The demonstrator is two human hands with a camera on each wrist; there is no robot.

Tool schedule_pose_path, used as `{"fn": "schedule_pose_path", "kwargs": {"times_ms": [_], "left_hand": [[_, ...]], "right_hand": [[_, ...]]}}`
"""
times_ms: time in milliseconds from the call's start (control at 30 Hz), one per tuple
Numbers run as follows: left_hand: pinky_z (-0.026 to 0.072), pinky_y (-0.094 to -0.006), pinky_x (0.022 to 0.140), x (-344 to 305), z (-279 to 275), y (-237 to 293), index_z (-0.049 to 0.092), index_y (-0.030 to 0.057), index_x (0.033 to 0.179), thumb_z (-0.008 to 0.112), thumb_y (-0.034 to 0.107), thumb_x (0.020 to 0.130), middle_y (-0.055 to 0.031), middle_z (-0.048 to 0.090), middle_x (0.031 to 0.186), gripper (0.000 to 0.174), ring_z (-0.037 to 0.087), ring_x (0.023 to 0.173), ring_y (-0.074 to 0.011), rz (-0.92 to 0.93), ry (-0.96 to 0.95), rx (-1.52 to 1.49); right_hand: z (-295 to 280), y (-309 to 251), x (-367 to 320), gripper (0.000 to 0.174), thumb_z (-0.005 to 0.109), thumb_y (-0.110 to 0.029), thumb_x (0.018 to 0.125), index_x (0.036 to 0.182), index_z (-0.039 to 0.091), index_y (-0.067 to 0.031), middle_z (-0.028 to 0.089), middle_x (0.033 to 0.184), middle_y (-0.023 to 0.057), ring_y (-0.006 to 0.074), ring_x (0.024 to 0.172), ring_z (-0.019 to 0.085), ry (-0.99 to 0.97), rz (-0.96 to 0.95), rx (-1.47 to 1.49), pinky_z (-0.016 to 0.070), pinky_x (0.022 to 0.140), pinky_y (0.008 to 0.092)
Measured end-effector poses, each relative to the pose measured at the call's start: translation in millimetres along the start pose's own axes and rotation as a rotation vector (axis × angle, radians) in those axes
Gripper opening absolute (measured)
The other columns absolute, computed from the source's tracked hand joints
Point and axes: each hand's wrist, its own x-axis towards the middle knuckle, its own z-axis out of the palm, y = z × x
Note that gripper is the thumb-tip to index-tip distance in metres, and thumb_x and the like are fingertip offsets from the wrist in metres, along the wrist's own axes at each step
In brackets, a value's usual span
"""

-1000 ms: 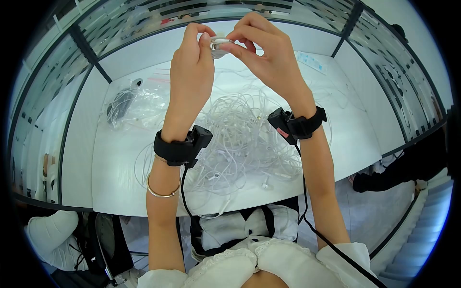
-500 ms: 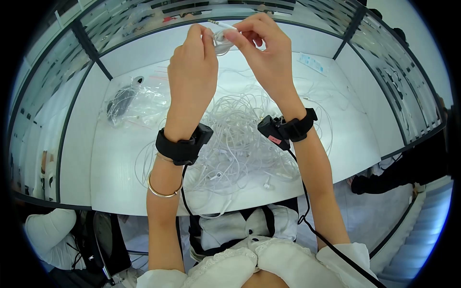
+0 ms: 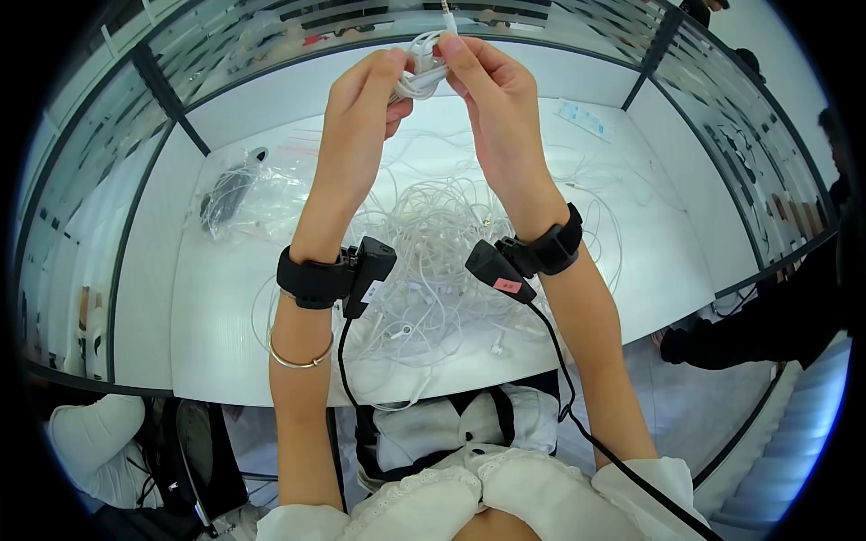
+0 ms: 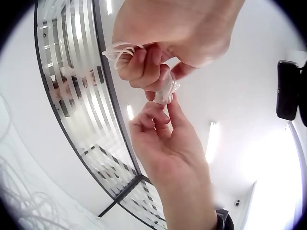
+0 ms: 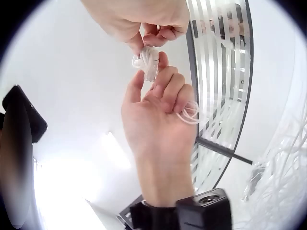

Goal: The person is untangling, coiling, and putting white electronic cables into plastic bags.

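A coiled bundle of white cable (image 3: 421, 79) is held up between both hands above the far part of the table. The left hand (image 3: 356, 126) pinches its left side, and loops of cable (image 4: 120, 51) also pass through its curled fingers. At the bundle's upper right, the right hand (image 3: 501, 117) pinches it with thumb and fingers, a white plug (image 3: 449, 20) with a metal tip standing upward there. The right wrist view shows the wound cable (image 5: 147, 61) between the fingertips of both hands. Beneath the hands a tangled pile of white cables (image 3: 442, 243) covers the table's middle.
On the white table (image 3: 216, 316), a clear plastic bag (image 3: 275, 194) lies at the left beside a dark object (image 3: 230, 189). A blue-and-white packet (image 3: 584, 117) lies at the back right. Panels with glass (image 3: 767, 171) surround the table. A person's dark-clothed leg (image 3: 740, 329) is at the right.
The bundle has turned and risen slightly; its plug, pointing left half a second ago, now points up. The right wrist has shifted left, and the left hand's fingers are further under the bundle.
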Motion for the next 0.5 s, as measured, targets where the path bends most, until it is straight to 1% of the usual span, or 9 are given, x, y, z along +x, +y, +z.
{"fn": "schedule_pose_path", "kwargs": {"times_ms": [100,200,300,400,500], "left_hand": [[0.018,-0.019,0.047,-1,3,2,0.059,0.0045,0.089,0.05,0.028,0.093,0.007,0.039,0.061,0.026,0.027,0.053,-0.0005,0.016,-0.058,-0.001],[0.0173,-0.0195,0.047,0,0,1,0.059,0.0043,0.09,0.051,0.024,0.091,0.0077,0.037,0.06,0.021,0.025,0.052,-0.0006,-0.005,-0.056,-0.082],[0.0171,-0.0198,0.047,4,-1,-4,0.06,0.0039,0.091,0.051,0.021,0.09,0.008,0.036,0.059,0.019,0.025,0.05,-0.0008,-0.039,-0.06,-0.15],[0.0168,-0.0203,0.046,4,-1,-4,0.06,0.0031,0.092,0.051,0.019,0.089,0.008,0.036,0.058,0.019,0.024,0.049,-0.0011,-0.043,-0.085,-0.169],[0.017,-0.0205,0.046,2,-2,-3,0.061,0.0027,0.093,0.051,0.019,0.088,0.008,0.035,0.058,0.02,0.025,0.049,-0.0012,-0.095,-0.106,-0.103]], "right_hand": [[-1,-1,-1,0.027,0.066,-0.026,0.089,0.093,0.068,-0.0001,0.06,0.077,-0.0022,0.0053,0.074,0.047,-0.005,0.128,0.157,0.0388,0.075,0.0223],[-4,1,-2,0.026,0.064,-0.026,0.09,0.093,0.068,-0.0011,0.051,0.07,-0.0051,0.0063,0.07,0.041,-0.056,0.208,0.29,0.0359,0.073,0.0226],[1,4,0,0.025,0.062,-0.026,0.092,0.092,0.068,-0.0016,0.044,0.065,-0.0064,0.0063,0.066,0.037,-0.061,0.201,0.452,0.034,0.069,0.0226],[1,4,-1,0.026,0.062,-0.026,0.092,0.094,0.068,-0.0018,0.045,0.065,-0.0063,0.0059,0.066,0.037,-0.052,0.228,0.514,0.0335,0.069,0.022],[-5,9,2,0.028,0.063,-0.029,0.091,0.095,0.069,-0.0019,0.045,0.065,-0.007,0.0057,0.066,0.037,-0.052,0.213,0.369,0.0332,0.069,0.0215]]}}
